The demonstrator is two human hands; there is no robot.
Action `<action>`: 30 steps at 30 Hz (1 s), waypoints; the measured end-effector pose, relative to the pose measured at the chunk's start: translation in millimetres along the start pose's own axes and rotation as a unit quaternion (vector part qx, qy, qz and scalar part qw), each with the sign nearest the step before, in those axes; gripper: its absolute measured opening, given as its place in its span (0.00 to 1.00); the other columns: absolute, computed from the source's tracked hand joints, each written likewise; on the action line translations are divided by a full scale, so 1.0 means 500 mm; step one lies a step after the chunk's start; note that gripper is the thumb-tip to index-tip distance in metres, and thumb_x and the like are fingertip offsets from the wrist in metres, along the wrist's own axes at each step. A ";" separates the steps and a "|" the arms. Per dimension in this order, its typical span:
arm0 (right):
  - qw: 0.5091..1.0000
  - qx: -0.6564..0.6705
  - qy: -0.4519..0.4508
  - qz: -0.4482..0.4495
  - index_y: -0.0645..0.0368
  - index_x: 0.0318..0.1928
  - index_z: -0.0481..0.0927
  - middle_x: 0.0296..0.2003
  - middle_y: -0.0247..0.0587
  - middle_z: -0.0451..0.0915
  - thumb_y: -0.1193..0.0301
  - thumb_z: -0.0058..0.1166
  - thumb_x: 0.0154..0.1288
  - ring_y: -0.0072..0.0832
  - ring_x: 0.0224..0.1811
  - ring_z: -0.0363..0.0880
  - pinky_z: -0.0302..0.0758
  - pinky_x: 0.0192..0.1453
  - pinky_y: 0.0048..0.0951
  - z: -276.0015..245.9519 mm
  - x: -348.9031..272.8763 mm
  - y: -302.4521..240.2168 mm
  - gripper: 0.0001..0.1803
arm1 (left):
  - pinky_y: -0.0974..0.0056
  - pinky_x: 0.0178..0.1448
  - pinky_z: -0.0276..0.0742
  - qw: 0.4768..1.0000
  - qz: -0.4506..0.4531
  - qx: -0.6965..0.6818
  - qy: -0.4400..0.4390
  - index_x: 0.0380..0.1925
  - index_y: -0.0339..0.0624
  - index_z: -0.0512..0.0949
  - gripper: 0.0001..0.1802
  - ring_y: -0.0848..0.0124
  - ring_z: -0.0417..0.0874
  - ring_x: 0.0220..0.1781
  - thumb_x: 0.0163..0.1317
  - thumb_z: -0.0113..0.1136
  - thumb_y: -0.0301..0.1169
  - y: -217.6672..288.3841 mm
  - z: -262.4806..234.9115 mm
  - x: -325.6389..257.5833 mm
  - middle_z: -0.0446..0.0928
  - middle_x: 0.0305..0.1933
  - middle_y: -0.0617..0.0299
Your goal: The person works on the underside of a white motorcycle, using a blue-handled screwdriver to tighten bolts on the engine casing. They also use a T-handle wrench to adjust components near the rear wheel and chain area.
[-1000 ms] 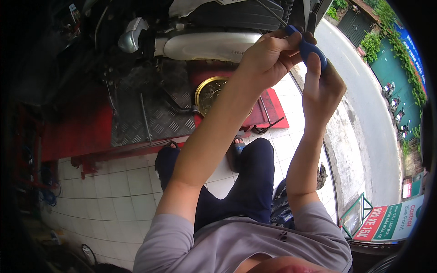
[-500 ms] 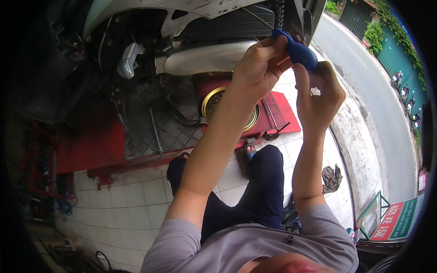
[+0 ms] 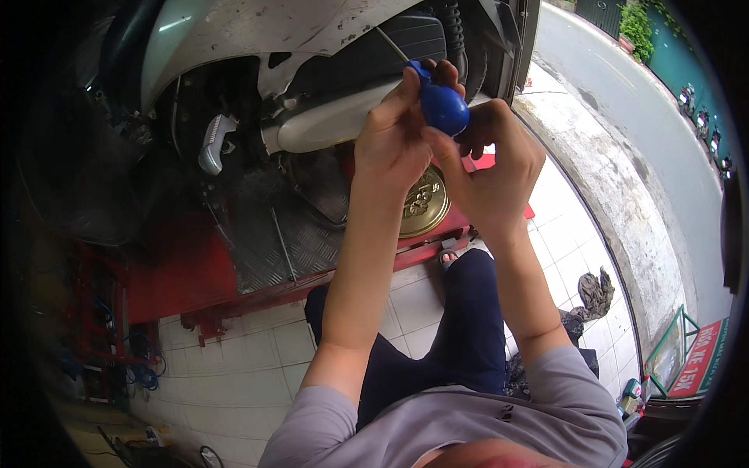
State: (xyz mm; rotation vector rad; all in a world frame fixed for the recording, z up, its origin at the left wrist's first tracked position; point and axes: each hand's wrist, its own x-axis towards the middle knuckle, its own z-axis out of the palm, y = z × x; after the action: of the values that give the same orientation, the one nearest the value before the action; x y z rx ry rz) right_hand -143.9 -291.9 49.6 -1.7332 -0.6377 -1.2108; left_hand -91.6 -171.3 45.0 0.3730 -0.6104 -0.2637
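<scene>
The left hand (image 3: 394, 132) pinches the blue screwdriver (image 3: 445, 111) by its neck; its shaft points far and left toward the motorbike (image 3: 234, 35); the right hand (image 3: 503, 168) curls at the handle's near end; whether it grips, I cannot tell.

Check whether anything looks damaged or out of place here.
A crumpled grey rag lies loose on the floor at right, as if dropped. The pale bike panel has dark scuffs near its lower edge, suggesting wear. The screwdriver in the left hand shows nothing odd.
</scene>
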 end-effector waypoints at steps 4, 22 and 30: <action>0.997 0.052 0.024 -0.049 0.62 0.44 0.78 0.42 0.43 0.76 0.80 0.69 0.41 0.33 0.35 0.82 0.81 0.33 0.27 -0.007 0.011 0.003 0.24 | 0.58 0.56 0.77 0.996 -0.023 0.082 0.025 0.48 0.35 0.72 0.18 0.63 0.78 0.51 0.69 0.54 0.39 0.009 -0.001 -0.006 0.75 0.49 0.54; 0.999 0.016 0.040 -0.018 0.66 0.29 0.75 0.29 0.42 0.77 0.71 0.69 0.53 0.24 0.22 0.79 0.73 0.24 0.25 -0.016 0.021 0.024 0.14 | 0.61 0.59 0.73 0.993 -0.014 0.105 0.054 0.48 0.31 0.74 0.16 0.67 0.79 0.50 0.71 0.49 0.35 -0.018 -0.014 0.005 0.78 0.47 0.55; 0.997 -0.010 -0.060 0.055 0.66 0.25 0.76 0.18 0.43 0.76 0.64 0.65 0.58 0.29 0.19 0.77 0.70 0.25 0.24 -0.042 0.069 0.038 0.18 | 0.61 0.63 0.70 0.999 -0.021 0.028 -0.007 0.52 0.32 0.71 0.14 0.66 0.75 0.56 0.69 0.50 0.28 -0.015 -0.012 0.001 0.75 0.51 0.54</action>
State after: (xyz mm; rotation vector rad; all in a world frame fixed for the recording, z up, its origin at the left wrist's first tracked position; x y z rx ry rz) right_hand -124.6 -321.9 76.5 -1.8433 -0.5944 -1.0469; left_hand -88.5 -176.6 37.9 0.4394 -0.6249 -0.2907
